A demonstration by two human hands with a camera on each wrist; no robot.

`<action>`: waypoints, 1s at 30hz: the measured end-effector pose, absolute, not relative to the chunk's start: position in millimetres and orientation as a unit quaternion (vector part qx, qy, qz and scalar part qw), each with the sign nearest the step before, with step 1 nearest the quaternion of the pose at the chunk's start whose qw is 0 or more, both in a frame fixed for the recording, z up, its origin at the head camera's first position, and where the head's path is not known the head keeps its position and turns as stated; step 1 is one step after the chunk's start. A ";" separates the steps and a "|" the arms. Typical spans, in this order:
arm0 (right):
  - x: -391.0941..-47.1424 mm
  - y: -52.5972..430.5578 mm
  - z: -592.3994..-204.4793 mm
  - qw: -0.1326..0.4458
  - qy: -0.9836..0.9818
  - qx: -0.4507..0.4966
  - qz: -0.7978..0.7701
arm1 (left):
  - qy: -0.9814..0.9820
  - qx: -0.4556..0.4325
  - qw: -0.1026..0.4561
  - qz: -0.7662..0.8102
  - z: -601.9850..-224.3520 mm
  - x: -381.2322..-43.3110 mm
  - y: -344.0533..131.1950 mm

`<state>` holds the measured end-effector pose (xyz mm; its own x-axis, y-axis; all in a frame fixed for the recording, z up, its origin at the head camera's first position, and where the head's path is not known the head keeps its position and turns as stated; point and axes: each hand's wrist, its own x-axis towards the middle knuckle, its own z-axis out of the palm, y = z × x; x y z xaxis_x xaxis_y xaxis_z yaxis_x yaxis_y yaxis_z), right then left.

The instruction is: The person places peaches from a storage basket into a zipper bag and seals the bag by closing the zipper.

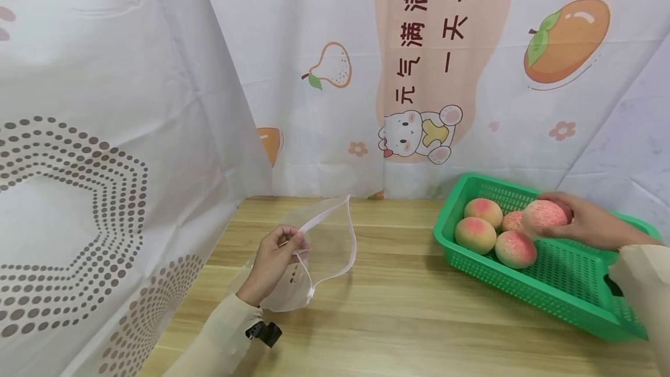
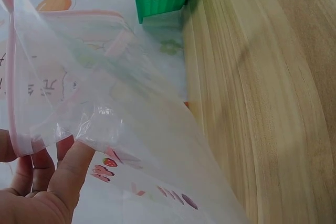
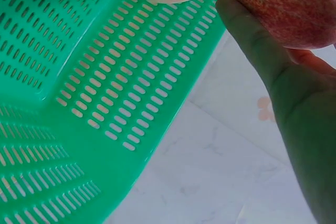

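My left hand pinches the edge of a clear zip bag, whose mouth gapes toward the right. Small printed pictures, one a strawberry, show on the bag in the left wrist view. Over the green basket, my right hand grips a pink-red peach between thumb and fingers. That peach is at the top right of the right wrist view. Several other peaches lie together in the basket's left end, among them a yellow-pink peach and a redder peach.
The basket stands at the right of the wooden table, near the back. Behind the table hangs a printed white cloth with fruit pictures and writing. Another cloth with dotted patterns hangs along the left side.
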<state>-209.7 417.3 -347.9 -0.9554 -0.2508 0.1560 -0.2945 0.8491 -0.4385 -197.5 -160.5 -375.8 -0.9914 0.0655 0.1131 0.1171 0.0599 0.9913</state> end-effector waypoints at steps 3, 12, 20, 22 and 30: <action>-209.2 415.2 -345.4 0.050 -0.958 0.151 0.237 | -0.729 -0.062 0.021 -0.682 -375.3 -197.2 -159.9; -208.2 405.2 -339.8 0.065 -0.956 0.161 0.238 | -0.736 -0.065 0.030 -0.673 -375.3 -198.4 -158.8; -205.4 394.6 -333.2 0.080 -0.956 0.168 0.228 | -0.736 -0.069 0.031 -0.672 -375.6 -198.3 -159.2; -204.4 391.9 -331.4 0.083 -0.956 0.168 0.227 | -0.737 -0.068 0.031 -0.672 -376.0 -198.8 -159.1; -200.2 380.1 -324.0 0.075 -0.949 0.177 0.249 | -0.738 -0.067 0.033 -0.671 -375.8 -198.1 -158.9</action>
<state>-200.2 380.1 -324.0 -0.9257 -0.2991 0.2316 -0.3743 0.8131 -0.4458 -198.1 -158.9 -375.8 -0.9888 0.0539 0.1390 0.1435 0.0916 0.9854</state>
